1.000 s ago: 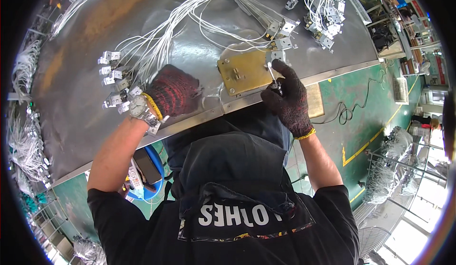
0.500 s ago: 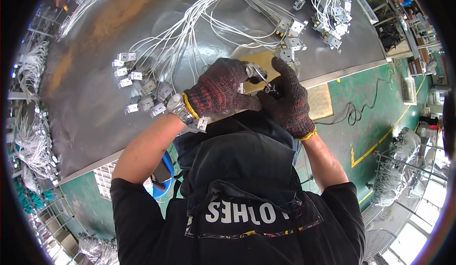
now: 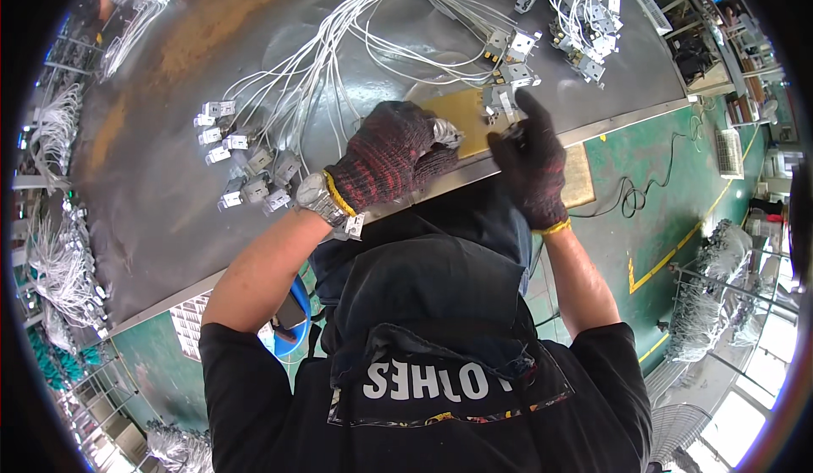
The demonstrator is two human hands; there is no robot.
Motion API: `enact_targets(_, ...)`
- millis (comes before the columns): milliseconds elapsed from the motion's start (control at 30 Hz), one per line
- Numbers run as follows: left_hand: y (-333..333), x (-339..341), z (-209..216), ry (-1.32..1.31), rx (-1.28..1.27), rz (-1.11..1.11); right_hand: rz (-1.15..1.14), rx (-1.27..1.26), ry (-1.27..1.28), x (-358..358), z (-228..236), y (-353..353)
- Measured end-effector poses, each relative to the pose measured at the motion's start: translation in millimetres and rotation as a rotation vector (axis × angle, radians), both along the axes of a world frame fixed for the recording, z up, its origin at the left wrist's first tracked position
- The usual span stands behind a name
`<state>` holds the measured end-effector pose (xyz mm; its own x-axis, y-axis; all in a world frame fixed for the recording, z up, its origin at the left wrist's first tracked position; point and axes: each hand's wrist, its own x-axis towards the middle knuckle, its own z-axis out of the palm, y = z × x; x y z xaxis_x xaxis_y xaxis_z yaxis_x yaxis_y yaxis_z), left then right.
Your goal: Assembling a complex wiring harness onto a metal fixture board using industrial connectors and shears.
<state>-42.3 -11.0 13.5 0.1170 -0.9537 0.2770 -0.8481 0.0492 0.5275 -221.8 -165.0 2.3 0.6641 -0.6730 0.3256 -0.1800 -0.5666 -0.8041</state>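
Both my hands wear dark knit gloves with red flecks and yellow cuffs. My left hand [image 3: 391,153] is curled closed above the table's near edge; silvery material [image 3: 446,132] shows at its fingertips, and what lies inside the grip is hidden. My right hand [image 3: 533,164] hovers apart, to its right, fingers smeared by motion; whether it holds anything cannot be made out. Just beyond it are metal connector pieces [image 3: 501,105], next to a yellowish board [image 3: 457,117]. White wires [image 3: 334,37] arch across the table, with metal-cased connectors [image 3: 254,168] at their left ends.
The dark metal table [image 3: 169,193] has a raised near edge. Another wire bundle [image 3: 584,16] with connectors lies at the far right. A tan board [image 3: 578,177] is beyond my right wrist. A blue bin [image 3: 298,316] stands below the table edge. Wire racks [image 3: 59,261] flank the left.
My right hand has moved away from my left, rightward and slightly upward. The thin metal piece seen between the hands is no longer visible there. My left hand has stayed nearly in place.
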Motion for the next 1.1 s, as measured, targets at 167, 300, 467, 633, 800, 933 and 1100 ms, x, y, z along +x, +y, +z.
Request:
enact_targets(167,-9.6,-2.1,9.5,-0.242,-0.090,0.064,-0.102,0.427,-0.026,14.1,-8.9,-39.4)
enact_targets(300,-8.3,4.5,11.0,-0.209,0.397,0.074,-0.003,0.640,-0.083,25.1,-1.7,-39.3)
enact_targets(467,4.8,22.4,16.4,-0.222,0.673,0.056,-0.046,0.540,-0.088,34.1,2.9,-9.2)
enact_targets(633,-9.5,21.5,1.8,-0.327,0.425,0.168,0.072,0.408,-0.113,32.7,-1.7,17.5)
enact_targets(800,-34.0,29.3,-20.1,-0.376,-0.036,0.085,0.154,0.159,-0.055,34.1,0.2,38.3)
enact_targets(933,-34.1,34.5,-21.7,-0.368,0.091,-0.011,0.146,0.194,0.009,27.6,-4.1,31.2)
enact_targets(1100,-29.3,33.0,-15.5,-0.275,0.126,-0.012,0.217,0.233,0.075,24.5,-2.6,18.1)
